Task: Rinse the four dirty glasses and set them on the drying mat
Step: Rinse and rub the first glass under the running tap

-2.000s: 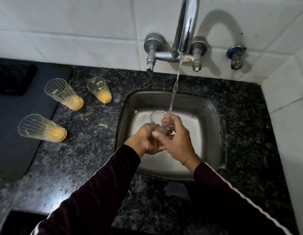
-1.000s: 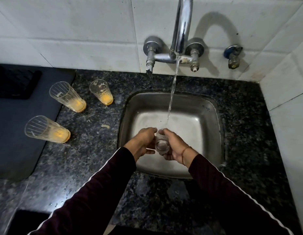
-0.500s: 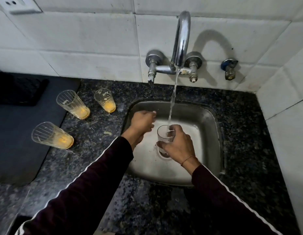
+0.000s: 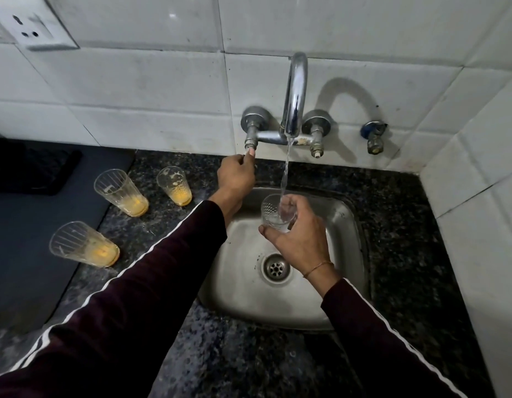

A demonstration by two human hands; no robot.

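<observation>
The right hand point(image 4: 299, 242) holds one glass point(image 4: 276, 211) over the sink point(image 4: 349, 225), fingers curled round it. The glass sits right under the water point(image 4: 285, 173) that falls from the tap point(image 4: 295, 93), so the water can run inside and wash it. It already looks clear, with no orange left that I can see.

The left hand point(image 4: 236, 175) reaches up past the glass to the tap knob point(image 4: 250, 143). Its fingers pinch the bottom of the knob, probably to turn the water up or down or to stop it.

To the left of the left hand, three dirty glasses stand on the counter point(image 4: 220, 354): the first dirty glass point(image 4: 174, 186) is nearest the hand, the second dirty glass point(image 4: 121, 192) is just beside it, and the third dirty glass point(image 4: 84, 244) stands nearer the person. Each has orange stuff at the bottom. They wait there close to the sink, likely so they are easy to grab next.

The dark drying mat point(image 4: 25, 239) lies farther left, past the three glasses. Nothing clean is on it yet.

So: four glasses in all, one being washed and three dirty. One mat, one sink, one tap, two hands.
</observation>
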